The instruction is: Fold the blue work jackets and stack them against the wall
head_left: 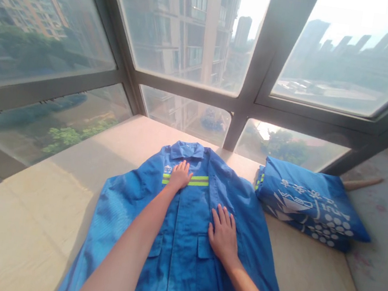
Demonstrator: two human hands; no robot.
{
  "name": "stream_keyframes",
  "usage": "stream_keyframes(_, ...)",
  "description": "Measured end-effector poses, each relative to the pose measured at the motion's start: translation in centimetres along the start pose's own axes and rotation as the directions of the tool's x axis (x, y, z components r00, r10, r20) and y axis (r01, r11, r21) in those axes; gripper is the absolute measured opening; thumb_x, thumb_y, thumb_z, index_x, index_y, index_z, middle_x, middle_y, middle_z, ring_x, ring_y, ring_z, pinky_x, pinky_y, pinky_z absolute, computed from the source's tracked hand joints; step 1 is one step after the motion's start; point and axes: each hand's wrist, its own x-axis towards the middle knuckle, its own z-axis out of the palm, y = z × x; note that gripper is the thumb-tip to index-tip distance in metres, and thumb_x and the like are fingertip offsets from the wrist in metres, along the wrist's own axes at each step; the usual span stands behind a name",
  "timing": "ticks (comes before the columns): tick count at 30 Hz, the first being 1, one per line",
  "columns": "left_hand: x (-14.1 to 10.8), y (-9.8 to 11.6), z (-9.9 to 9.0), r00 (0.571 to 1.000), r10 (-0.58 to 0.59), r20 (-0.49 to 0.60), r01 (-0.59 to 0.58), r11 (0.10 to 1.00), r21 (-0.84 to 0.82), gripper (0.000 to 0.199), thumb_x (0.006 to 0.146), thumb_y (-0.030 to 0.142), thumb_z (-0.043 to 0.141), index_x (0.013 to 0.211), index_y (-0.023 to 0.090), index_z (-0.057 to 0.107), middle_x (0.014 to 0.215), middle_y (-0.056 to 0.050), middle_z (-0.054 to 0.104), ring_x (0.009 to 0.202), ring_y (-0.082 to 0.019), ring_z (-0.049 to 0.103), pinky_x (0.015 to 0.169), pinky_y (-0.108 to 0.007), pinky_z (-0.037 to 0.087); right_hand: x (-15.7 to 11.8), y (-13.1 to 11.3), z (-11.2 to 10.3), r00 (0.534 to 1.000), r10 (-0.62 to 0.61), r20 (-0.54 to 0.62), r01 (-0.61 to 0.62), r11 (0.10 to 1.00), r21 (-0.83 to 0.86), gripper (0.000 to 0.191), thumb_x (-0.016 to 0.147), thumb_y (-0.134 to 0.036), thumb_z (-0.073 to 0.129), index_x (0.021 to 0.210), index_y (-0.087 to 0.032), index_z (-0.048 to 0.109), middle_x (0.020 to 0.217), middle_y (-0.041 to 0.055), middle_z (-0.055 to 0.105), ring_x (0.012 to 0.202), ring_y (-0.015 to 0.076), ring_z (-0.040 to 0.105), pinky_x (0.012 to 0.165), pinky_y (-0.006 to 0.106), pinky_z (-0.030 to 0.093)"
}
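Note:
A blue work jacket (189,217) lies spread out, front side up, its collar toward the windows and its sleeves out at both sides. A yellow-green reflective stripe (199,181) crosses its chest. Flat on the chest, over part of the stripe and next to a small white logo, rests my left hand (180,175), fingers stretched out. My right hand (224,234) lies flat on the jacket's right side, just above a pocket flap (204,247), with its fingers slightly spread. Neither hand grips the cloth. The jacket's lower edge is outside the view.
Folded blue garments (308,202) with white printing are stacked on the pale sill (21,217) at the right, close to the jacket's sleeve. Grey-framed windows (187,88) enclose the back and left. A patterned wall (379,268) bounds the right side.

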Motion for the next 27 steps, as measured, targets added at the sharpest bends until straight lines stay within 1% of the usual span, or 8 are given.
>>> stream_keyframes(5,1.2,0.4,-0.4,1.000,-0.006,-0.026,0.006,1.000,0.001,0.060,0.096,0.042,0.043,0.145,0.008,0.046,0.156,-0.021,0.039,0.135,-0.037,0.039,0.110,-0.050,0.030,0.0,0.0,-0.1,1.000,0.005,0.015,-0.005,1.000,-0.001,0.053,0.096,-0.032,0.039,0.147,-0.021,0.049,0.161,0.0066,0.033,0.149,0.0276,0.027,0.120,0.047,0.017)
stream_keyframes(9,1.5,0.6,-0.3,0.998,-0.035,-0.042,0.035,0.999,0.007,0.059,0.097,0.042,0.042,0.145,0.008,0.046,0.156,-0.021,0.037,0.134,-0.039,0.038,0.107,-0.051,0.031,-0.1,0.0,0.0,1.000,0.005,0.013,-0.005,1.000,-0.011,0.052,0.096,-0.032,0.040,0.147,-0.021,0.049,0.161,0.0066,0.033,0.149,0.0277,0.027,0.120,0.046,0.017)
stream_keyframes(14,1.4,0.7,-0.1,0.998,-0.049,-0.036,0.049,0.999,0.012,0.059,0.096,0.044,0.043,0.145,0.012,0.046,0.158,-0.019,0.036,0.136,-0.037,0.038,0.108,-0.049,0.032,-0.1,0.0,-0.1,1.000,0.000,0.001,0.000,1.000,-0.029,0.051,0.096,-0.032,0.041,0.146,-0.022,0.050,0.160,0.0062,0.034,0.148,0.0270,0.028,0.120,0.046,0.018)
stream_keyframes(17,2.0,0.4,-0.7,0.998,-0.064,-0.012,0.064,0.998,0.013,0.056,0.092,0.044,0.050,0.141,0.015,0.052,0.155,-0.016,0.042,0.136,-0.034,0.042,0.106,-0.046,0.037,-0.2,0.0,-0.2,1.000,-0.006,-0.005,0.006,0.999,-0.039,0.050,0.097,-0.031,0.040,0.145,-0.022,0.051,0.159,0.0063,0.035,0.147,0.0267,0.030,0.120,0.046,0.019)
stream_keyframes(20,2.5,-1.1,-2.1,0.995,-0.103,-0.001,0.103,0.995,0.019,0.043,0.092,0.035,0.049,0.130,0.019,0.062,0.142,-0.014,0.057,0.125,-0.029,0.054,0.099,-0.039,0.043,-0.1,0.0,-0.1,1.000,-0.010,-0.016,0.010,0.999,-0.047,0.050,0.097,-0.032,0.041,0.144,-0.022,0.052,0.158,0.0065,0.037,0.147,0.0271,0.031,0.119,0.046,0.020)
stream_keyframes(23,1.8,-4.2,-3.5,0.982,-0.180,-0.052,0.183,0.982,0.048,0.043,0.095,0.022,0.037,0.127,0.011,0.063,0.127,-0.021,0.065,0.116,-0.029,0.060,0.098,-0.041,0.044,-0.1,0.0,0.0,0.999,-0.014,-0.029,0.013,0.999,-0.045,0.049,0.096,-0.032,0.041,0.143,-0.023,0.054,0.158,0.0058,0.039,0.146,0.0268,0.032,0.119,0.046,0.021)
stream_keyframes(25,0.6,-6.6,-3.9,0.979,-0.188,-0.080,0.194,0.979,0.071,0.044,0.095,0.021,0.036,0.129,0.007,0.061,0.129,-0.023,0.063,0.122,-0.031,0.057,0.104,-0.046,0.040,-0.1,0.0,0.2,0.999,-0.015,-0.036,0.014,0.999,-0.045,0.049,0.096,-0.032,0.041,0.143,-0.023,0.054,0.158,0.0053,0.039,0.146,0.0266,0.032,0.119,0.046,0.021)
stream_keyframes(27,-0.7,-8.6,-3.6,0.985,-0.151,-0.085,0.158,0.984,0.087,0.045,0.094,0.024,0.041,0.134,0.011,0.058,0.142,-0.021,0.055,0.133,-0.032,0.048,0.112,-0.049,0.032,-0.1,0.1,0.3,0.999,-0.018,-0.042,0.016,0.999,-0.052,0.050,0.096,-0.030,0.041,0.143,-0.022,0.054,0.158,0.0056,0.038,0.146,0.0268,0.032,0.119,0.046,0.021)
